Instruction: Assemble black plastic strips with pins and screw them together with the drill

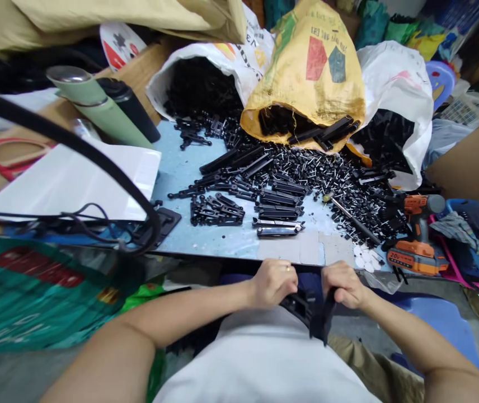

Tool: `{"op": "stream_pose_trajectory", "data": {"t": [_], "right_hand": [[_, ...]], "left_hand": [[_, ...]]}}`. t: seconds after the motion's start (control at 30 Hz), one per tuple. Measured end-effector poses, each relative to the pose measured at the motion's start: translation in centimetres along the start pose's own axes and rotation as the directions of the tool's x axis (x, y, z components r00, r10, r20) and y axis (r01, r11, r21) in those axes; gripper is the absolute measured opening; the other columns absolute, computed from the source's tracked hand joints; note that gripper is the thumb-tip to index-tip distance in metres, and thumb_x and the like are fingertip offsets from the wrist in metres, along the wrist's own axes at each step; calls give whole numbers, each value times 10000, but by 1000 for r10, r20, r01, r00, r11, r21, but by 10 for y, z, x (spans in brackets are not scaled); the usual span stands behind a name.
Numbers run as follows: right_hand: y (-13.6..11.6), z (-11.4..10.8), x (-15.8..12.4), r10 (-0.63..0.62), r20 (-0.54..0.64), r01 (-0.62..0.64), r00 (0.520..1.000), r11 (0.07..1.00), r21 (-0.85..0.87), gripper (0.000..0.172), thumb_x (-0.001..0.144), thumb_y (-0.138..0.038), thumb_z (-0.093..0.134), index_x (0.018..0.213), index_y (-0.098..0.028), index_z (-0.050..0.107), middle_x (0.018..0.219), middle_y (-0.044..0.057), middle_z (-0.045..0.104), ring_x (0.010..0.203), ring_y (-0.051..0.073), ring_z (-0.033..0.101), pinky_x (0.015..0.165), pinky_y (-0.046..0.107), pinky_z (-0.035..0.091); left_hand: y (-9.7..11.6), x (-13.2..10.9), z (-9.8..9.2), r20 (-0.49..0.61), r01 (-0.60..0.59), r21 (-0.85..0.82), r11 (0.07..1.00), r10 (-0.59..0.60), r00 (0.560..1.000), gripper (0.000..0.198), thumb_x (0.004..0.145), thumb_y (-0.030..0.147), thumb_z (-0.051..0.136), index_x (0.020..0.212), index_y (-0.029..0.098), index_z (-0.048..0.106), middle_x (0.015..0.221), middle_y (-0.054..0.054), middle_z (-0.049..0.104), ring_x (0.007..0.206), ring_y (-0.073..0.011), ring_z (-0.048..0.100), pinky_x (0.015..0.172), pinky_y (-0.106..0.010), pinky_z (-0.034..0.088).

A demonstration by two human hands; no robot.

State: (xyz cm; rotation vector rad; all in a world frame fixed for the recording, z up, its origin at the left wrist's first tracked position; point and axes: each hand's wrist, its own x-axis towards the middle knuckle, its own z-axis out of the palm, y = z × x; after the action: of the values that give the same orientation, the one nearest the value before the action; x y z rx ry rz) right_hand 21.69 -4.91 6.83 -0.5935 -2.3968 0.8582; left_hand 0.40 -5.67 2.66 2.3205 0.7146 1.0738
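Both hands are closed in front of my body, just below the table's front edge. My left hand, with a ring on one finger, grips one side of a black jointed plastic part. My right hand is wrapped round its other arm. The two arms of the part meet low down, close to my white shirt. On the table ahead lie a row of long black bar-shaped parts and a cluster of small black arm pieces. The fingers hide much of the held part.
Several sacks stand at the back, a yellow one among them, spilling black parts. Behind the bars spreads a heap of screws. A screwdriver, white discs and an orange cordless drill lie right. A black cable arches across the left.
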Motion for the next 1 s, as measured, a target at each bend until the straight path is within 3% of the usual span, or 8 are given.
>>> {"op": "stream_pose_trajectory", "data": {"t": [0.17,0.3,0.43,0.5,0.6,0.7,0.87,1.0], "right_hand": [[-13,54,16,96,-325,65,941,890,451,510,875,-578,190,623,-212,440,484,-2,448,448,110,451,470,236,373],[16,97,34,400,-649,-194,647,910,367,683,797,-661,-22,1019,-226,455,852,105,571,846,215,573,785,402,461],[41,114,48,465,-467,-341,753,881,327,662,834,-438,-177,1220,-267,333,1062,109,586,1011,213,571,866,413,456],[50,115,47,470,-485,-375,738,882,284,637,836,-402,-187,1273,-305,267,1100,96,579,1026,208,566,861,418,460],[66,113,39,483,-661,-353,575,875,332,610,840,-424,-171,1323,-327,189,1211,99,520,1122,209,511,885,461,443],[81,113,31,508,-752,-330,420,857,395,643,828,-464,-176,1344,-283,162,1309,119,434,1192,207,458,900,450,445],[80,112,41,520,-764,-518,381,805,290,639,824,-455,-178,1383,-196,-8,1397,182,292,1253,264,386,901,480,426],[59,44,27,274,-908,-707,317,707,-33,612,875,-508,72,1368,-152,144,1347,211,341,1293,288,337,979,526,361]], "left_hand": [[36,-9,3,-280,-2,-266,964,-76,957,599,953,425,88,636,167,526,509,-26,534,490,-117,496,517,-249,420],[30,-22,34,-472,83,-56,995,-99,876,642,932,484,70,1000,138,606,859,-126,664,789,-183,621,663,-308,496],[21,-27,57,-481,159,241,957,-25,876,674,906,536,51,1317,146,417,1124,-177,611,1064,-244,546,851,-393,462],[15,-21,56,-459,183,294,938,-29,888,713,885,575,30,1338,158,389,1118,-169,616,1121,-275,504,965,-483,366],[4,-4,40,-285,79,226,971,-12,959,806,817,705,143,1311,121,395,1167,-196,578,1186,-323,450,1025,-554,256],[-4,11,27,-144,29,55,998,-20,989,805,734,762,349,1198,114,466,1127,-198,580,1110,-303,507,989,-497,341],[-11,11,34,-269,3,35,999,7,963,717,675,809,370,879,142,541,731,-89,576,710,-209,560,678,-374,485],[-25,1,46,-186,132,310,942,-76,980,698,691,798,360,781,139,570,678,-94,561,686,-221,567,617,-357,476]]}}
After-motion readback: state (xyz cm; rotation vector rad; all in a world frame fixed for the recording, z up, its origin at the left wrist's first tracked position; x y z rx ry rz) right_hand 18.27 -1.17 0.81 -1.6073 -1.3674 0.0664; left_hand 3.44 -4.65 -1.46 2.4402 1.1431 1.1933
